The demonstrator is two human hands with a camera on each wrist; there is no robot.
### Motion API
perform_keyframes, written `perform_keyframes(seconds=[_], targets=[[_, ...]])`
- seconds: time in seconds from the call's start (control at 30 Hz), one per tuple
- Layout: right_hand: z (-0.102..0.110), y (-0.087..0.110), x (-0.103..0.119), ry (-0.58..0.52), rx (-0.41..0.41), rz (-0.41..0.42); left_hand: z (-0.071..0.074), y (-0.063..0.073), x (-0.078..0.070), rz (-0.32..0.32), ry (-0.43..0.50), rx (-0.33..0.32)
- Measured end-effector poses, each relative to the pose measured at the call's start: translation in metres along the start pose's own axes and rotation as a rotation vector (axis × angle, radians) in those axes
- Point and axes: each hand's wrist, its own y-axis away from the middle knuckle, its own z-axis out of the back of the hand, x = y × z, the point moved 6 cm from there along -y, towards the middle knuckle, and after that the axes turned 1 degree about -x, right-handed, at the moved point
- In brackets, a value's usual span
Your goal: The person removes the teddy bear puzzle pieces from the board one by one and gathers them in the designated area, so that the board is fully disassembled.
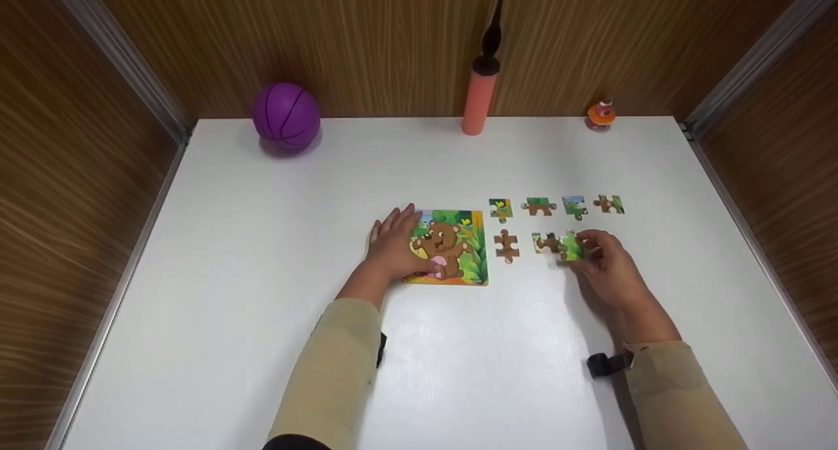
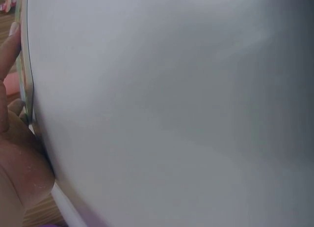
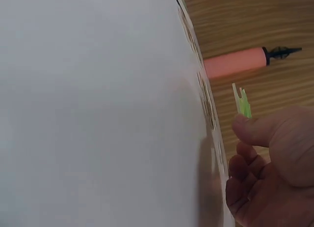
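Note:
A square picture board (image 1: 473, 253) with a brown bear on it lies on the white table. My left hand (image 1: 396, 247) rests over its left side, fingers extended and thumb across the lower part. My right hand (image 1: 609, 266) pinches a green puzzle piece (image 1: 571, 247) between thumb and fingers; in the right wrist view that piece (image 3: 244, 104) is held above the table surface. Just left of it lies a brown and green piece (image 1: 545, 243), partly covered by the held one. Another brown piece (image 1: 506, 246) sits beside the board. Only part of my left hand (image 2: 22, 158) shows in the left wrist view.
Behind these, several pieces form a row, among them a yellow and green one (image 1: 500, 209) and a bear-patterned one (image 1: 610, 204). Along the back stand a purple ball (image 1: 287, 117), a pink hand pump (image 1: 480, 99) and a small figurine (image 1: 601, 114). Wooden panels (image 1: 366, 44) enclose the table.

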Motion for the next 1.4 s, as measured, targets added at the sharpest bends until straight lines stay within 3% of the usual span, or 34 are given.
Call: perform_keyframes(seconds=[0.33, 0.6, 0.9, 1.4], targets=[[0.017, -0.014, -0.023, 0.087, 0.035, -0.101, 0.000, -0.001, 0.001, 0.014, -0.001, 0.002], [0.025, -0.026, -0.026, 0.159, 0.123, -0.130, 0.001, -0.001, -0.002, 0.006, -0.013, 0.006], [0.025, -0.031, -0.025, 0.168, 0.186, -0.174, 0.001, -0.002, -0.001, 0.021, -0.011, 0.009], [0.023, -0.028, -0.024, 0.141, 0.154, -0.169, 0.000, 0.000, -0.002, 0.021, -0.007, 0.015]])
